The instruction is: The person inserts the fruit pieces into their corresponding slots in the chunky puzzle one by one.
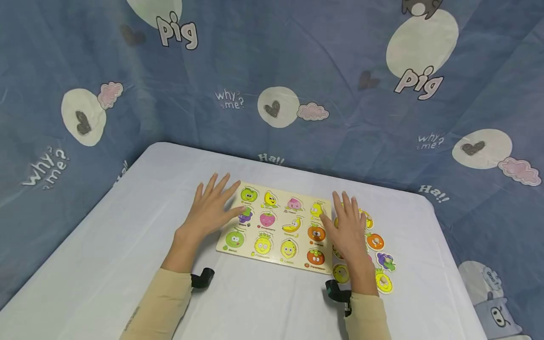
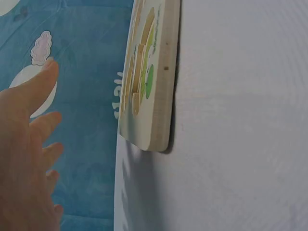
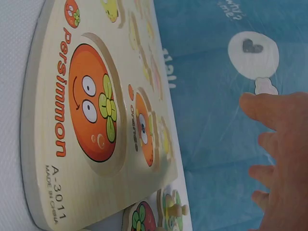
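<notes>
A wooden fruit puzzle board (image 1: 276,237) lies on the white table, with rows of printed fruits in shallow recesses. Over its left edge, my left hand (image 1: 208,211) is spread, thumb toward the grapes picture. In the left wrist view those fingers (image 2: 45,126) hold nothing. My right hand (image 1: 349,231) hovers at the right edge, fingers apart, above several loose puzzle pieces that it partly hides. The right wrist view shows the printed persimmon (image 3: 92,103) close by and the right fingers (image 3: 262,173) empty.
Right of the board lie loose knobbed pieces, among them an orange piece (image 1: 375,242), a grape piece (image 1: 386,261) and a pineapple piece (image 1: 384,282). A blue printed curtain (image 1: 340,137) hangs behind the table (image 1: 263,302). Black wrist cameras sit at both cuffs.
</notes>
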Demonstrator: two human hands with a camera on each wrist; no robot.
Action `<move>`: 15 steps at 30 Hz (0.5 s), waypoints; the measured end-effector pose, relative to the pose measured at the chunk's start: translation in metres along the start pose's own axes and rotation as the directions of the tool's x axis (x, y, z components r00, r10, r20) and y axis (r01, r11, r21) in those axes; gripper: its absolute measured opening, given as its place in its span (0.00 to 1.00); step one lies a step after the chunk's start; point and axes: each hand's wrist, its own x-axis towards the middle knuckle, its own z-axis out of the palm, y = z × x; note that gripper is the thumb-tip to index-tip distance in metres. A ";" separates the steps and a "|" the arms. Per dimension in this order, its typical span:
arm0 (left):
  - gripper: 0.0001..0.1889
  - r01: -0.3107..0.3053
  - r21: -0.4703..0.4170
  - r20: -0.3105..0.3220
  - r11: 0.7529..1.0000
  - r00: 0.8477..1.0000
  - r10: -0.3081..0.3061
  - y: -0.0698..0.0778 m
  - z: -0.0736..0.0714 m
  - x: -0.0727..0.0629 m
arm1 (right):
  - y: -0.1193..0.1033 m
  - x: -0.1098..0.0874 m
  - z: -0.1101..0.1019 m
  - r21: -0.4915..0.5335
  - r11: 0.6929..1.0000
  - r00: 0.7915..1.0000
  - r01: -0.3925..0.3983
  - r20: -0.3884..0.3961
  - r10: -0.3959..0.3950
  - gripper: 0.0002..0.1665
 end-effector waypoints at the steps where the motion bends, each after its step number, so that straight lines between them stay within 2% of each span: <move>1: 0.44 -0.003 -0.003 0.009 1.000 1.000 0.003 0.000 -0.001 -0.001 | -0.001 0.000 0.000 0.004 1.000 1.000 0.004 0.002 -0.004 0.44; 10: 0.46 -0.009 -0.020 0.144 1.000 0.989 0.011 -0.001 -0.003 -0.005 | -0.002 0.001 -0.005 0.021 0.999 0.999 0.034 0.017 -0.034 0.45; 15: 0.47 -0.016 -0.025 0.178 1.000 0.984 0.020 -0.003 -0.001 -0.005 | -0.001 0.000 -0.007 0.023 0.999 0.999 0.024 0.045 -0.025 0.45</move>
